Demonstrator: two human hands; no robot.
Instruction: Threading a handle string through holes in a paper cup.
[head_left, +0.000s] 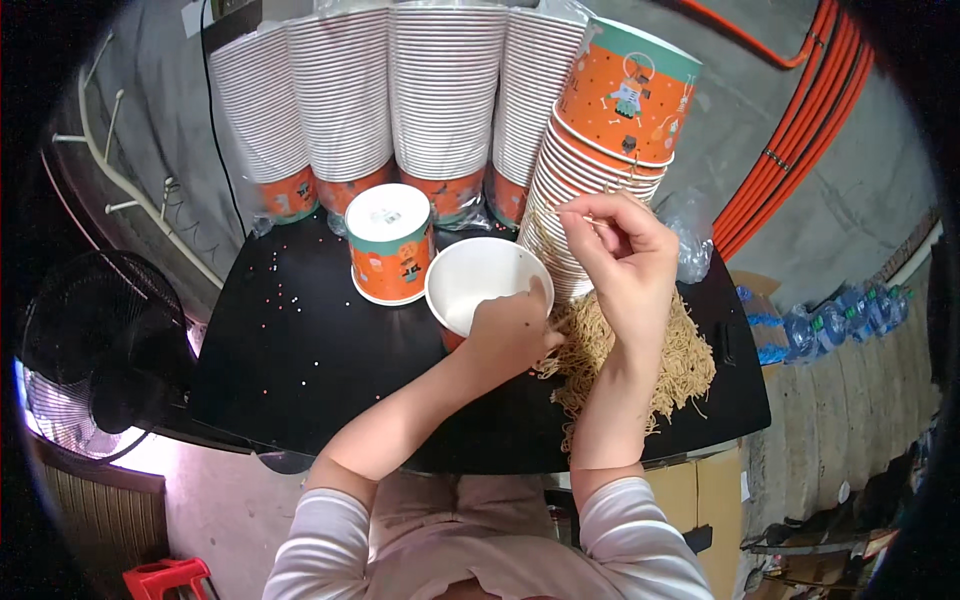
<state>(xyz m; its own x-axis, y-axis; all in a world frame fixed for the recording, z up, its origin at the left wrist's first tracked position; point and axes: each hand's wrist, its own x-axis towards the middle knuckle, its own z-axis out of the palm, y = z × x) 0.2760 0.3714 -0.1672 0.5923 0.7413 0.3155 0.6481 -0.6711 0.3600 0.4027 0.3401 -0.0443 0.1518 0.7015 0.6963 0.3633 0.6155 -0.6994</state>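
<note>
My right hand is raised in front of the tall bucket stack, with thumb and fingers pinched on a thin tan strand. Beneath that forearm lies a heap of tan, curly strands, like noodles or cord loops; I cannot tell which. My left hand is closed at the near right rim of an open white-lined paper bucket, its fingertips close to the heap. What those curled fingers hold, if anything, is hidden. Just left of this bucket an orange and green paper bucket stands upside down.
Nested paper buckets in clear wrap line the back of the black table. A tall leaning bucket stack rises at the back right. Small pale and red specks dot the tabletop. A black fan stands left, water bottles right.
</note>
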